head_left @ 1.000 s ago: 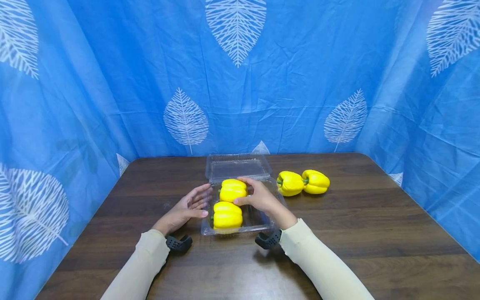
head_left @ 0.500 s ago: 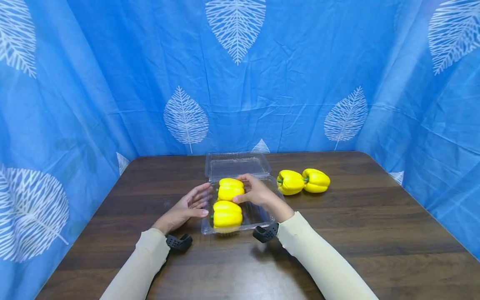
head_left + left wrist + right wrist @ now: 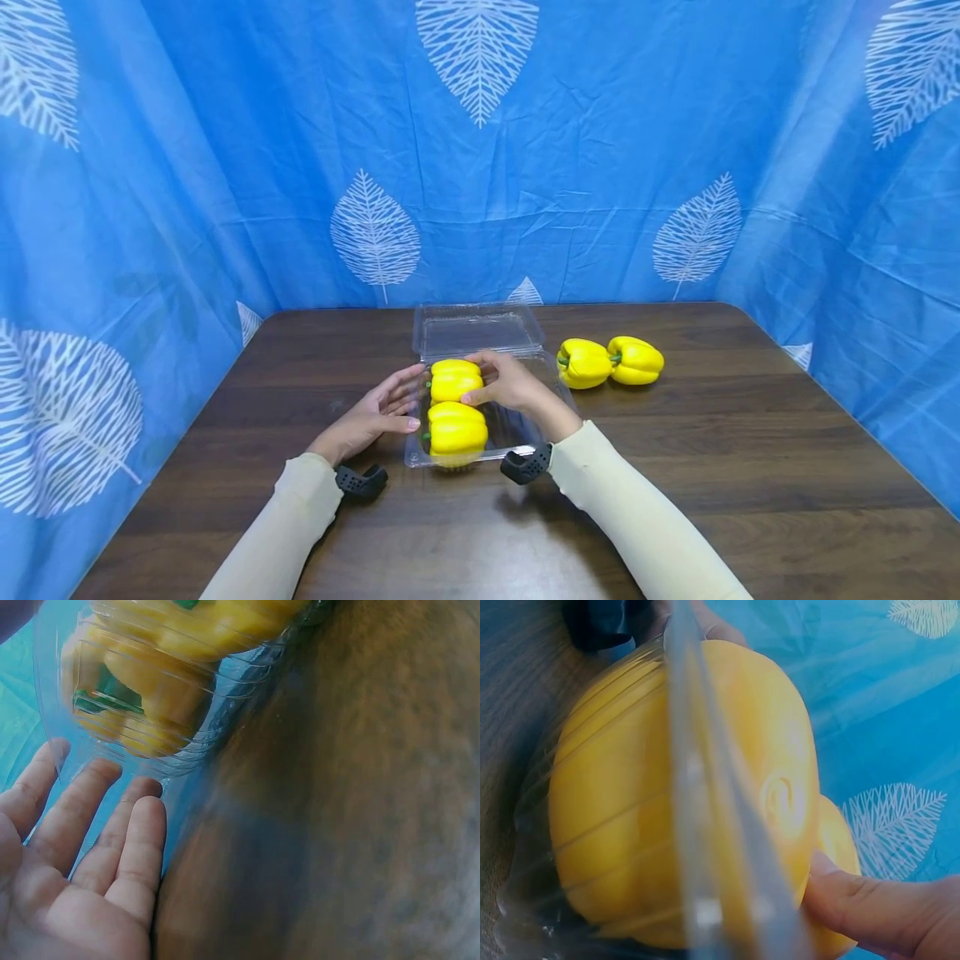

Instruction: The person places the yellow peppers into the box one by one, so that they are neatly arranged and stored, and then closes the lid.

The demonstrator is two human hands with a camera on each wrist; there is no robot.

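Observation:
A clear plastic clamshell tray [image 3: 525, 433] sits mid-table with its lid [image 3: 477, 329] lying open behind it. Two yellow bell peppers lie in its left half: a front one [image 3: 456, 430] and a back one [image 3: 453, 380]. My right hand [image 3: 483, 382] reaches into the tray and grips the back pepper, with the thumb [image 3: 870, 911] pressing on it beside the front pepper [image 3: 682, 802]. My left hand [image 3: 390, 408] rests on the table with its straight fingers [image 3: 142, 825] against the tray's left wall [image 3: 195, 742], holding nothing.
Two more yellow peppers [image 3: 585, 364] [image 3: 636, 360] lie side by side on the dark wooden table [image 3: 750, 450], right of the tray. Blue leaf-print curtains [image 3: 600, 167] close in the back and both sides.
My right hand has slid the back pepper a little to the left inside the tray, up to the left wall. The left hand has stayed put.

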